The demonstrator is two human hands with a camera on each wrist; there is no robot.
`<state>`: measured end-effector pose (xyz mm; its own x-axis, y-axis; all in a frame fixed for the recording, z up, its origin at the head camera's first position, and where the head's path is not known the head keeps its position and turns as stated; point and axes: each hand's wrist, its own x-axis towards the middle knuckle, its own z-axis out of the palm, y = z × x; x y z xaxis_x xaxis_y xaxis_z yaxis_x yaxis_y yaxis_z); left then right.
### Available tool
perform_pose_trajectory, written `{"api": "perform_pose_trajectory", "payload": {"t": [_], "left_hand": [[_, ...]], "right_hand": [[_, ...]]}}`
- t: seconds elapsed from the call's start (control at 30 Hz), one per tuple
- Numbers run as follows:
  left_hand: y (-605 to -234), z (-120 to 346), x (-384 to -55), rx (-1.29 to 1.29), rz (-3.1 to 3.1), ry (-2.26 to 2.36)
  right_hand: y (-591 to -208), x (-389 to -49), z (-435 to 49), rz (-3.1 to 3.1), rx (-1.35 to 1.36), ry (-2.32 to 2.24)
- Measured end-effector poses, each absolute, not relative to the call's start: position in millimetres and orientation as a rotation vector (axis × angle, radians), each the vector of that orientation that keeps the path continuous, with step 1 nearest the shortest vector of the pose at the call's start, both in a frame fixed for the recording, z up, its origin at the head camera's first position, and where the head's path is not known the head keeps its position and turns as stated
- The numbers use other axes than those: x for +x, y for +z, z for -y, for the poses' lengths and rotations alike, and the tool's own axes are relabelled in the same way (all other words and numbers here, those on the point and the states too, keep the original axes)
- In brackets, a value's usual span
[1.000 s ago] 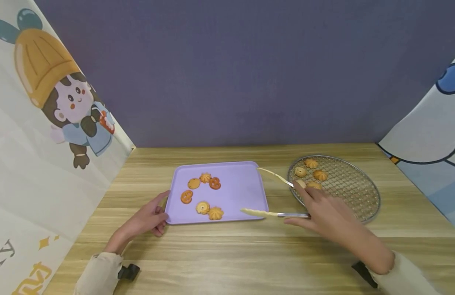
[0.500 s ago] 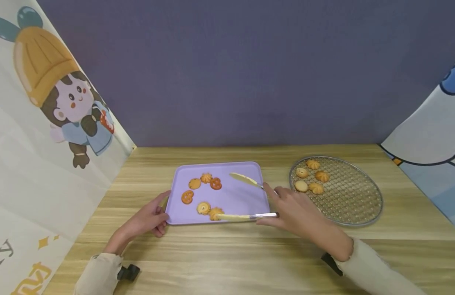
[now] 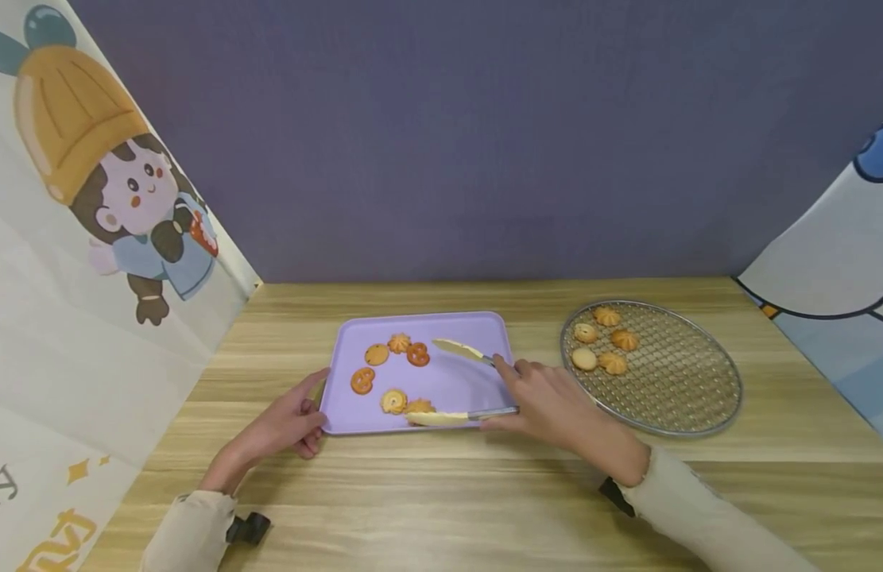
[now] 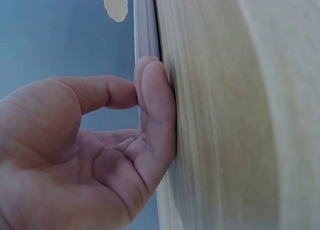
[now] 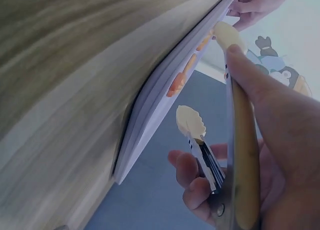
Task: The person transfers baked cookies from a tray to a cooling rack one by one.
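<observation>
At right edge of tray [image 3: 448, 383], gripping parted tongs [image 3: 458, 417] in half-spread right hand [image 3: 559, 407], back upward; at left edge, pinching tray in half-curled left hand [image 3: 287, 423].

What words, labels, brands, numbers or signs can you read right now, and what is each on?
"Y": white printed wall, left edge; the letter before it is cut off.
Orange lettering: same wall, lower down; partly cut off, unreadable.
Purple tray, tongs, round rack: no text visible.
</observation>
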<state>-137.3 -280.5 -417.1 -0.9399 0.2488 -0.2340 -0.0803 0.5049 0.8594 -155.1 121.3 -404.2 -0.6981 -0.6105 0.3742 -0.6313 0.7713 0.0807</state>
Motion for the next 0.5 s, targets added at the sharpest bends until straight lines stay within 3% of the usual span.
{"api": "perform_pose_trajectory", "payload": {"t": [0.5], "left_hand": [[-418.0,281.2,-137.6,0.145,-2.431,1.402]], "right_hand": [[-408.3,-153.2,-124.4,2.580,1.040,0.137]]}}
